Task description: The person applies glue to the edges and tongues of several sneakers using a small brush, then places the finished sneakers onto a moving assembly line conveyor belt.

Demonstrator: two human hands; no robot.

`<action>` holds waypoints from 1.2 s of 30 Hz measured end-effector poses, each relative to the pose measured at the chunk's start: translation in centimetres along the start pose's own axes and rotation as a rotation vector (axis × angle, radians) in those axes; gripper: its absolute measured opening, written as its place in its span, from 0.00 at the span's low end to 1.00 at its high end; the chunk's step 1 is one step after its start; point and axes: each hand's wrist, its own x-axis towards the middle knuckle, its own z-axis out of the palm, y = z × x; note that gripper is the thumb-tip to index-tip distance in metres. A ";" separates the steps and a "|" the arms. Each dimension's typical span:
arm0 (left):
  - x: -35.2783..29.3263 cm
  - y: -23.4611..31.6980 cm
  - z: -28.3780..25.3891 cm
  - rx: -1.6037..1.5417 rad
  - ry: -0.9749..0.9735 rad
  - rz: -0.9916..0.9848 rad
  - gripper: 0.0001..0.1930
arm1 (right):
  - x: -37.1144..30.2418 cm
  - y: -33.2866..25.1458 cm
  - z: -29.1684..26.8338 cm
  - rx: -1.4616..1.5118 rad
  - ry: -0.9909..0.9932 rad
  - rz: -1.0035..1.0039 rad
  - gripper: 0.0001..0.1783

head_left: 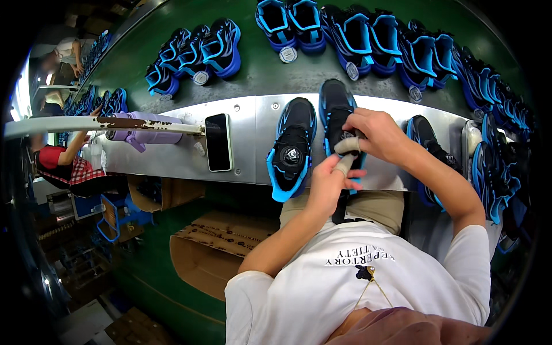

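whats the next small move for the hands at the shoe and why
Probably ease the left hand and right hand slightly apart to check the middle of the covered shoe: the hands meet over it and hide much of it, whereas the uncovered shoe on its left shows its round dial plainly.

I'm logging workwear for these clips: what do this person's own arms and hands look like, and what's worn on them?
Plain white short sleeves leave both forearms bare, with no watch or bracelet visible. The left hand and right hand wear no full gloves; beige coverings show around fingers, though exactly which ones is hard to tell.
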 end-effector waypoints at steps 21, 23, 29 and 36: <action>1.5 0.6 0.0 0.025 -0.107 -0.115 0.13 | -0.8 0.7 -0.2 0.145 0.076 0.045 0.13; 1.6 0.6 -0.1 -0.013 -0.114 -0.141 0.14 | -0.6 1.4 -1.2 0.306 -0.020 -0.092 0.14; 1.2 0.9 0.6 -0.100 -0.085 -0.162 0.15 | -0.7 1.2 0.0 0.135 0.067 0.051 0.17; 0.9 0.4 0.6 -0.161 -0.094 -0.136 0.16 | -0.9 1.2 0.9 0.151 0.076 0.051 0.15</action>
